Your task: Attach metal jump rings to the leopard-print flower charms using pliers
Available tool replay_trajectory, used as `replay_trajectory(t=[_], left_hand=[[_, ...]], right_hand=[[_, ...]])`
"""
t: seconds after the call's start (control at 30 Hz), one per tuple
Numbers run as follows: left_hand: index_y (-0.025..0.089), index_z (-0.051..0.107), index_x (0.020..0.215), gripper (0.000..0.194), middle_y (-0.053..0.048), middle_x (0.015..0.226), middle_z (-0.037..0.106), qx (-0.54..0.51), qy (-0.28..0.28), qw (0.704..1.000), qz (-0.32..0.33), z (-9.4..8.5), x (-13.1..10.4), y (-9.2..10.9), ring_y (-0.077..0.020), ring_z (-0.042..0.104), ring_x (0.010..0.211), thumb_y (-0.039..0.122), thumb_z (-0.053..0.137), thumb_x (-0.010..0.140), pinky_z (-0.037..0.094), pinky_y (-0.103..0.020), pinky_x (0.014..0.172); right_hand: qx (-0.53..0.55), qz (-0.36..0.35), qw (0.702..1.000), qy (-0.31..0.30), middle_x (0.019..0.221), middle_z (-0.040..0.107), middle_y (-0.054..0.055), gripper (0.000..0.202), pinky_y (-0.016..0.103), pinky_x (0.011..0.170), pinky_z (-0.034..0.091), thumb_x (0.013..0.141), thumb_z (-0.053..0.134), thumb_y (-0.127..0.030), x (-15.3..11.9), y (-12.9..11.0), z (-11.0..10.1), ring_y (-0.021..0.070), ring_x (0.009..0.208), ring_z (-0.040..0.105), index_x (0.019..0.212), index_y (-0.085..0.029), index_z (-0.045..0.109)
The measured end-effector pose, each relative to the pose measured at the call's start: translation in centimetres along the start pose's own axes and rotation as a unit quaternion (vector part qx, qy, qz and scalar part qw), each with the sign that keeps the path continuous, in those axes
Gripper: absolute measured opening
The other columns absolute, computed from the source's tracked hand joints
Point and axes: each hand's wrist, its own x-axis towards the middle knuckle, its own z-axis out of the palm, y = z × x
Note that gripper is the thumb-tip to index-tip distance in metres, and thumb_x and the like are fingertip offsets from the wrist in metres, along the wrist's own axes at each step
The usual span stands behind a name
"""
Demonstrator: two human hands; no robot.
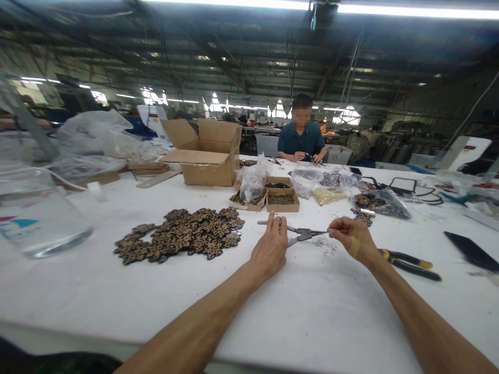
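My left hand (272,246) is wrapped around the handles of a pair of long-nose pliers (305,235); the jaws point right, just above the white table. At the jaw tips, my right hand (354,240) pinches with thumb and forefinger; whatever lies between them is too small to make out. A bandage (354,247) is stuck on this hand. Under the jaws, small shiny metal bits (328,248) lie scattered. To the left spreads a heap of leopard-print pieces (187,234) with dark edges. Beside my right wrist rest pliers with yellow-and-black handles (413,265).
Small boxes of metal parts (283,208) stand beyond my left hand, with a large open carton (208,171) behind them. A clear water jug (47,228) is at the left, a phone (471,249) at the right. Across the table sits a co-worker (301,139). Plastic bags (384,205) lie about.
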Motion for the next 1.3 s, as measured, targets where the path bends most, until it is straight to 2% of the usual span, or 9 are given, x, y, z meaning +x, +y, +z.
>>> replay_trajectory(t=[0.27, 0.43, 0.77, 1.0, 1.3], left_hand=[[0.007, 0.017, 0.156, 0.101, -0.022, 0.155, 0.029, -0.007, -0.009, 1.000, -0.004, -0.1, -0.1, 0.0, -0.0340, 0.003, 0.154, -0.002, 0.048, 0.060, 0.024, -0.054, 0.123], [0.007, 0.017, 0.155, 0.099, -0.021, 0.154, 0.030, 0.012, 0.000, 1.000, -0.005, 0.1, -0.1, 0.0, -0.0326, 0.000, 0.154, -0.002, 0.047, 0.061, 0.030, -0.050, 0.121], [0.009, 0.021, 0.155, 0.097, -0.020, 0.154, 0.031, 0.007, -0.009, 1.000, -0.016, 0.1, -0.2, 0.1, -0.0304, 0.007, 0.153, -0.002, 0.047, 0.062, 0.029, -0.049, 0.121], [0.001, 0.026, 0.151, 0.093, -0.023, 0.152, 0.032, 0.019, -0.014, 1.000, -0.006, 0.3, -0.2, 0.2, -0.0329, 0.001, 0.153, -0.003, 0.049, 0.062, 0.028, -0.048, 0.122], [0.004, 0.026, 0.151, 0.094, -0.022, 0.151, 0.034, 0.033, -0.002, 0.999, 0.001, 0.8, -0.2, 0.0, -0.0340, 0.003, 0.152, -0.003, 0.048, 0.060, 0.030, -0.050, 0.120]], right_hand=[[-0.003, -0.007, 1.000, -0.018, 0.077, 0.072, 0.007, 0.036, 0.033, 0.064, 0.056, 0.076, 0.076, -0.052, -0.1, 0.1, 0.1, 0.0225, 0.071, 0.067, 0.088, -0.019, 0.069], [-0.005, -0.018, 1.000, -0.013, 0.080, 0.072, 0.007, 0.030, 0.033, 0.065, 0.056, 0.076, 0.077, -0.047, -0.4, 0.0, 0.2, 0.0218, 0.070, 0.067, 0.087, -0.020, 0.070], [-0.132, -0.101, 0.986, 0.004, 0.082, 0.073, 0.006, 0.015, 0.038, 0.072, 0.058, 0.084, 0.068, -0.036, -1.3, -1.9, 0.5, 0.0232, 0.072, 0.068, 0.089, -0.023, 0.070], [-0.213, -0.187, 0.959, -0.013, 0.084, 0.069, 0.007, 0.011, 0.036, 0.074, 0.054, 0.089, 0.062, -0.031, -1.4, -2.3, 0.4, 0.0223, 0.075, 0.065, 0.091, -0.023, 0.069], [-0.189, -0.201, 0.961, -0.003, 0.083, 0.068, 0.005, 0.007, 0.035, 0.072, 0.053, 0.088, 0.066, -0.028, -1.5, -2.5, 0.3, 0.0213, 0.074, 0.065, 0.092, -0.022, 0.068]])
